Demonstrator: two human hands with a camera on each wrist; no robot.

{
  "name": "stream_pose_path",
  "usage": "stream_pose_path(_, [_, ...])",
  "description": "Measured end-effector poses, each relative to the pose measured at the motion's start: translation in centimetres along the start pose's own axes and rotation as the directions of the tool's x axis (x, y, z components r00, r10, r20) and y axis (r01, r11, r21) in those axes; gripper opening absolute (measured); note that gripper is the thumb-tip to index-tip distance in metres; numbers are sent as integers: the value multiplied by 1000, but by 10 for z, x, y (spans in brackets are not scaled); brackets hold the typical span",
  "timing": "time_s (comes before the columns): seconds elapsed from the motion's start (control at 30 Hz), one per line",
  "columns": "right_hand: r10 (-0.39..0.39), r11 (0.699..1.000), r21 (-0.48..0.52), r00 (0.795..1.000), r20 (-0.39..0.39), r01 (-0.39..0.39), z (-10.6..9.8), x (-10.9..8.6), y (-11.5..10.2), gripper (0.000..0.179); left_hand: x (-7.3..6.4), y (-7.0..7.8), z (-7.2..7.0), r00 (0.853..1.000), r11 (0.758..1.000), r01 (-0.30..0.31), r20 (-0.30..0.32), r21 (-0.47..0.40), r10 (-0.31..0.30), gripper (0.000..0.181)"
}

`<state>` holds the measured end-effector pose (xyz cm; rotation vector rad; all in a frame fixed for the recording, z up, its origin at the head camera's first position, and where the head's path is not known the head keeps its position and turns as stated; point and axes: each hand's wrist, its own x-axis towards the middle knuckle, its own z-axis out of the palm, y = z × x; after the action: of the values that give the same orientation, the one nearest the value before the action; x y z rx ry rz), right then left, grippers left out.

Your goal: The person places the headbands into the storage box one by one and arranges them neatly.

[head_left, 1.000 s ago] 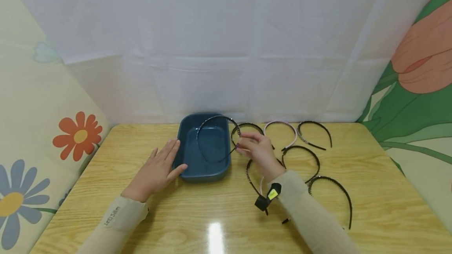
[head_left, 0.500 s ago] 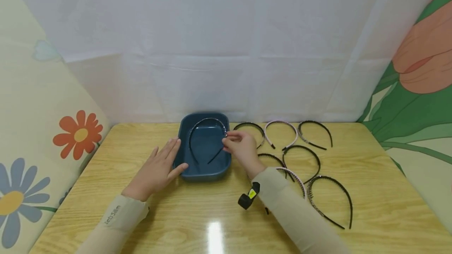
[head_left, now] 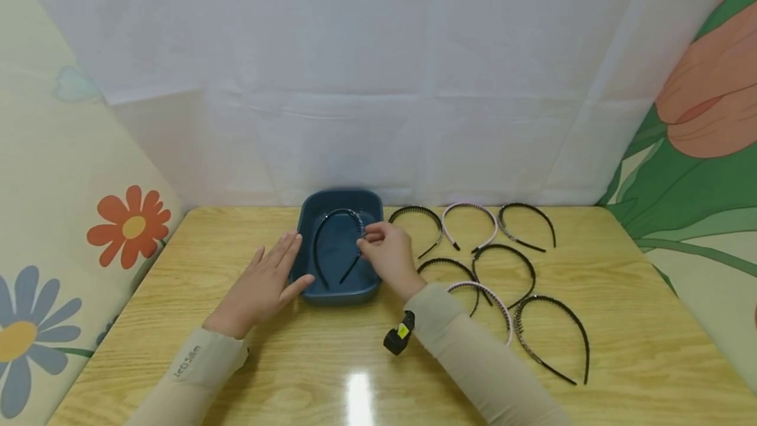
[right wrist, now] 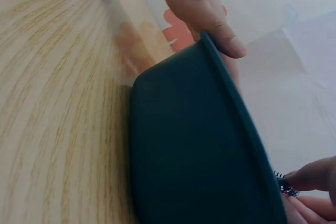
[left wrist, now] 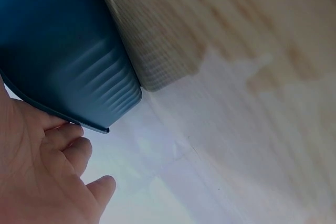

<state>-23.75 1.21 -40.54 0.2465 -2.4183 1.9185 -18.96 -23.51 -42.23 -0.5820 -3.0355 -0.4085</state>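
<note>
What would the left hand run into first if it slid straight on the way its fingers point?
Probably the blue tray. The left hand lies flat on the table, fingers straight, aimed up and right at the tray's near-left wall; the thumb already seems to touch it. Depth is hard to judge.

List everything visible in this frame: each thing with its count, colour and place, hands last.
blue tub: one, dark blue, on the table left of centre.
held headband: one, black, inside the tub, gripped at one side.
black headbands: five, black, lying on the table right of the tub.
pink headbands: two, pale pink, one in the far row, one nearer, by the right sleeve.
table: one, light wood grain, glossy.
backdrop: one white sheet behind, with floral panels at both sides.
wrist camera: one, black with a yellow tag, on the right wrist.
left hand: flat against the tub's left rim.
right hand: pinches the held headband.
</note>
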Motion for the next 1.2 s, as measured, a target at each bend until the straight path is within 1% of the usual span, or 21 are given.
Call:
stream_pose_path(0.27, [-53,994,-96,999,11,54,5,-2,1,27,-1,1,0,1000,1000,0,0,-1,0,86])
stream_pose_path(0.43, [-90,986,-139,996,25,93,5,-2,2,26,-1,0,0,1000,1000,-3,-1,1,3,85])
stream_pose_path(0.57, [-99,980,-168,994,40,105,5,-2,3,27,-2,0,0,1000,1000,-5,-3,-8,5,85])
stream_pose_path(0.67, [-97,971,-214,994,54,107,4,-3,3,28,-2,0,1,1000,1000,-7,-3,-11,7,85])
stream_pose_path(0.8, [-110,952,-280,991,74,127,1,-5,2,30,-2,0,1,1000,1000,-9,-4,-14,9,85])
stream_pose_path(0.97, [-142,930,-329,986,92,165,-3,-8,-1,29,-2,0,2,1000,1000,-10,-9,-14,9,85])
stream_pose_path(1.13, [-175,918,-343,979,107,201,-7,-12,-1,23,-2,1,0,1000,1000,-4,-5,-20,4,85])
stream_pose_path(1.2, [-191,918,-332,975,110,217,-9,-13,-1,20,-2,1,0,1000,1000,-4,-3,-23,4,86])
